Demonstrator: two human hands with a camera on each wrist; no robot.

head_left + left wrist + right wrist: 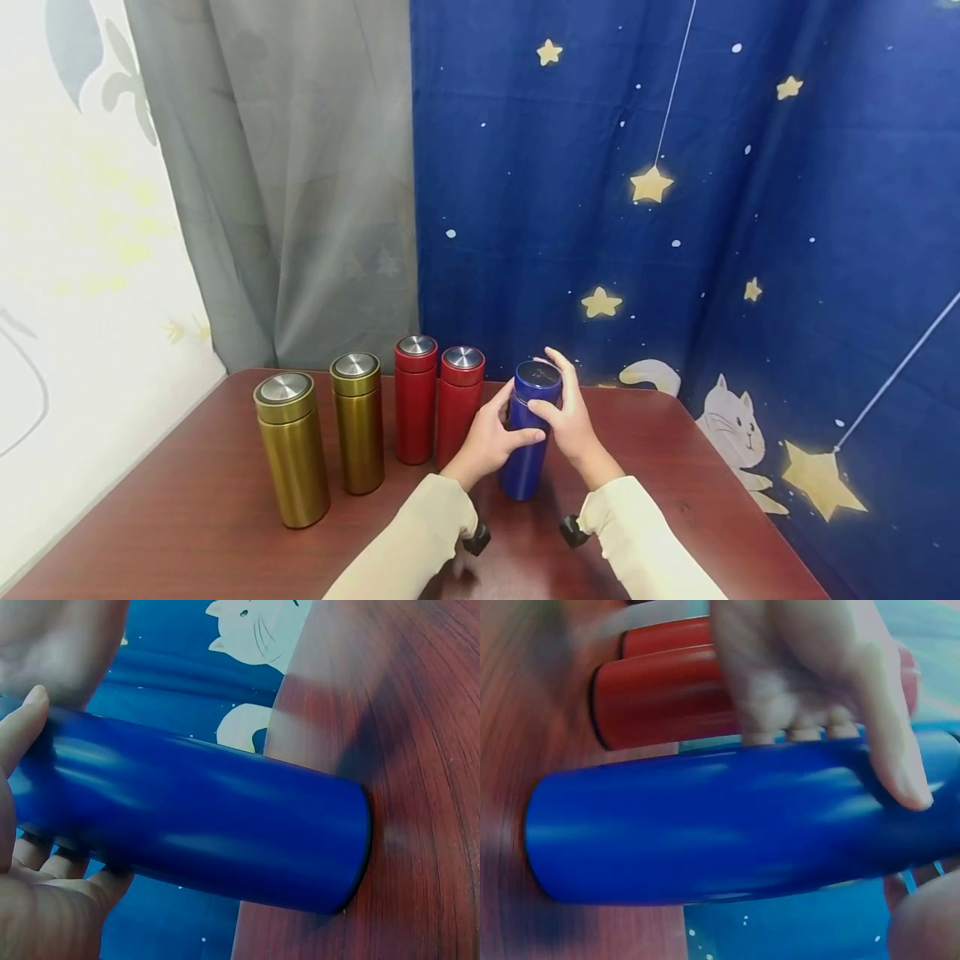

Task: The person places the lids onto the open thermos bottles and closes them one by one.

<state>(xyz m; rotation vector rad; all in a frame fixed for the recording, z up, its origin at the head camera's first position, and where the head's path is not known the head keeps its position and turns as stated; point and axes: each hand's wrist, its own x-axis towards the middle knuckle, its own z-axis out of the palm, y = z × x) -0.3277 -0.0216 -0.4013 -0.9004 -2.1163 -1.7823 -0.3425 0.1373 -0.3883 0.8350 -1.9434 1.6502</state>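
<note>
A blue thermos (522, 475) with a dark, shiny top stands upright, its base at the tabletop. My left hand (491, 440) grips its body from the left, thumb across the front and fingers behind, as the left wrist view also shows. From the right, my right hand (573, 421) holds it higher up, near the lid (537, 379), with the thumb on the front near the lid's seam. The far fingers of that hand are partly hidden behind the thermos. Just left of my left hand stands a red thermos (461, 400), partly covered by the hand.
Another red thermos (415, 417) stands beside the first. Further left are two gold thermoses, a nearer one (295, 467) and a farther one (360, 442), both with silver-topped lids. Beyond the brown table (202, 517) hang a grey curtain (337, 208) and a blue starry curtain (525, 208).
</note>
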